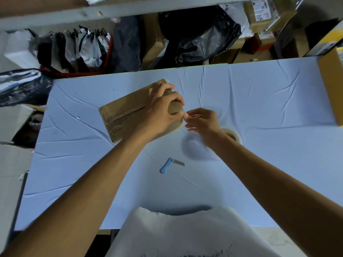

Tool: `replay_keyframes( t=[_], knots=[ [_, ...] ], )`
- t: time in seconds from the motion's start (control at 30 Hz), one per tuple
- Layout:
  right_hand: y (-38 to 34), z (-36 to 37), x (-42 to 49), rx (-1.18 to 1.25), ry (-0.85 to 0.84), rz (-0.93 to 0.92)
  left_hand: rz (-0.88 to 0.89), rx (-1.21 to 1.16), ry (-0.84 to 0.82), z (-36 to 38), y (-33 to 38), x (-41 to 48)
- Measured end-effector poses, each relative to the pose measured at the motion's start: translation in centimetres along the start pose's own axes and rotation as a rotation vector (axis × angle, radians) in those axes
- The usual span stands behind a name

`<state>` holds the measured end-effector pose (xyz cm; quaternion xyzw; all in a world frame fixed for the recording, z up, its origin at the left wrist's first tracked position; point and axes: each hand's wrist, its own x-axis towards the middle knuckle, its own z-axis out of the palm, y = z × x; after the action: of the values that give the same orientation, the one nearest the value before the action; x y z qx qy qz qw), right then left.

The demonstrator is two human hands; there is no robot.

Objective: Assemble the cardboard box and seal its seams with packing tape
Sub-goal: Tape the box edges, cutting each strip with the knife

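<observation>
Your left hand (163, 108) grips a tape roll (175, 109) over the flat cardboard box (126, 112) on the bench (259, 108). Just beside it, your right hand (203, 121) seems to pinch the tape end (186, 117).

Brown cardboard box (126, 110), blue-handled knife (166, 166), pale-blue tablecloth (259, 101)
</observation>
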<state>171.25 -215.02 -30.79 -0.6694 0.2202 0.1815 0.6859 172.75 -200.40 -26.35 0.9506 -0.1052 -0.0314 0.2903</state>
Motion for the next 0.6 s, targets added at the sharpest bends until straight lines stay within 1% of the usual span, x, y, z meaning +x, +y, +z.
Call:
replay_keyframes(
  t=[0.03, 0.1, 0.13, 0.23, 0.3, 0.43, 0.5, 0.6],
  knots=[
    [0.0, -0.4, 0.1, -0.069, 0.052, -0.004, 0.006, 0.003, 0.001, 0.1, 0.0, 0.0],
    [-0.1, -1.0, -0.1, -0.133, 0.133, -0.083, 0.011, 0.022, 0.019, 0.3, 0.0, -0.1],
    [0.0, -1.1, -0.4, -0.149, 0.144, -0.142, 0.009, 0.037, 0.033, 0.5, 0.1, -0.1],
    [0.9, -0.4, -1.6, -0.221, 0.105, -0.289, 0.004, 0.095, 0.082, 1.1, 0.2, 0.0],
    [1.4, 0.2, -2.0, -0.247, 0.101, -0.340, 0.011, 0.126, 0.121, 1.6, 0.4, 0.0],
    [1.4, 0.6, -2.2, -0.240, 0.094, -0.361, 0.019, 0.183, 0.174, 2.4, 0.4, 0.0],
    [1.2, 0.3, -2.1, -0.241, 0.078, -0.343, 0.023, 0.200, 0.191, 2.6, 0.3, 0.1],
    [0.8, -0.2, -1.8, -0.241, 0.096, -0.302, 0.004, 0.194, 0.226, 3.1, 0.5, 0.4]
  ],
)
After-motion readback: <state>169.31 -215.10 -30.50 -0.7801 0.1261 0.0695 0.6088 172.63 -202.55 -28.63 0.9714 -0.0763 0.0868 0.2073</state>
